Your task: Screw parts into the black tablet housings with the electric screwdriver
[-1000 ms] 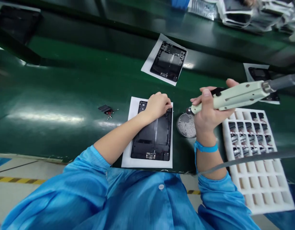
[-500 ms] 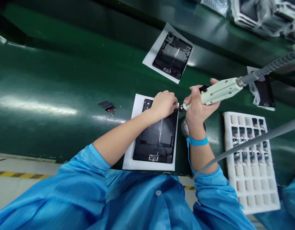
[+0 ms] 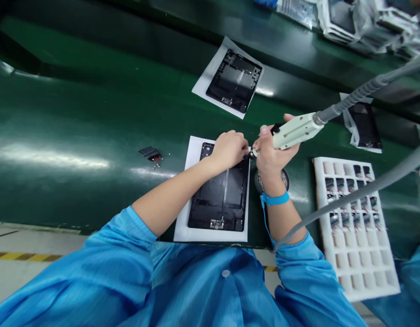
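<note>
A black tablet back shell [image 3: 221, 195] lies on a white sheet [image 3: 182, 229] at the near edge of the green belt. My left hand [image 3: 228, 147] rests curled on the shell's far right corner, fingers pressed together on something I cannot make out. My right hand [image 3: 271, 156] is wrapped round a pale electric screwdriver [image 3: 296, 130], its tip down at that same corner beside my left fingers. A grey hose runs from the screwdriver up to the right. A round metal mesh dish [image 3: 283, 177] sits partly hidden under my right wrist.
A white foam tray [image 3: 362, 263] with several small black parts stands to the right. A second shell on a sheet [image 3: 234, 81] lies farther up the belt, a third [image 3: 365, 125] at right. A small black part [image 3: 150, 153] lies left. Bagged items are piled at the far right.
My right hand brought the screwdriver left from above the mesh dish to the shell's far right corner, tip now beside my left fingers. The left hand stayed on that corner.
</note>
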Motion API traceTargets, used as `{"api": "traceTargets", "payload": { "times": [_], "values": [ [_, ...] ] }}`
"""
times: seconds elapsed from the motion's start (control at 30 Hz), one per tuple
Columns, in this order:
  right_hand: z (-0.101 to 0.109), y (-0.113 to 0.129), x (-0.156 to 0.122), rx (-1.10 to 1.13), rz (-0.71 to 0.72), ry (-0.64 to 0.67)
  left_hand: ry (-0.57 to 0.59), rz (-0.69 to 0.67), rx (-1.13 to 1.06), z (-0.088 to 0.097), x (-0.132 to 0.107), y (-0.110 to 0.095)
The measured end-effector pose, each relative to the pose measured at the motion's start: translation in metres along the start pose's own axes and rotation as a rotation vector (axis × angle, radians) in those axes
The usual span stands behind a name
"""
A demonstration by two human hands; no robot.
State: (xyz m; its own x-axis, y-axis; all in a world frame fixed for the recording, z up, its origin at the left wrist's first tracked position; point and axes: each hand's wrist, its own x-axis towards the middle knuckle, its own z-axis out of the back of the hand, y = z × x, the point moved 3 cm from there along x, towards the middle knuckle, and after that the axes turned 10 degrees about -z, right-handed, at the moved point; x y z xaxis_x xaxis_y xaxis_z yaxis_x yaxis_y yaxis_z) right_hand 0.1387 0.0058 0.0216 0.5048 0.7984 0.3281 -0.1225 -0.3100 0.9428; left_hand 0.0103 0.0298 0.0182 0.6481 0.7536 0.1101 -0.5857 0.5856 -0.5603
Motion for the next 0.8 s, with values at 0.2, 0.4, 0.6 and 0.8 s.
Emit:
{"api": "traceTargets", "payload": {
  "times": [0.2, 0.4, 0.6, 0.8],
  "values": [
    [0.029, 0.018, 0.010, -0.067, 0.042, -0.087, -0.060, -0.001, -0.041, -0.004, 0.001, 0.006],
    [0.077, 0.029, 0.006, -0.081, 0.090, -0.202, -0.093, -0.014, -0.121, -0.008, 0.003, 0.011],
    [0.077, 0.021, -0.002, -0.046, 0.055, -0.175, -0.092, -0.005, -0.110, -0.008, 0.003, 0.012],
    [0.067, 0.027, -0.011, -0.044, 0.023, -0.123, -0.103, -0.015, -0.112, -0.009, 0.003, 0.013]
  ]
}}
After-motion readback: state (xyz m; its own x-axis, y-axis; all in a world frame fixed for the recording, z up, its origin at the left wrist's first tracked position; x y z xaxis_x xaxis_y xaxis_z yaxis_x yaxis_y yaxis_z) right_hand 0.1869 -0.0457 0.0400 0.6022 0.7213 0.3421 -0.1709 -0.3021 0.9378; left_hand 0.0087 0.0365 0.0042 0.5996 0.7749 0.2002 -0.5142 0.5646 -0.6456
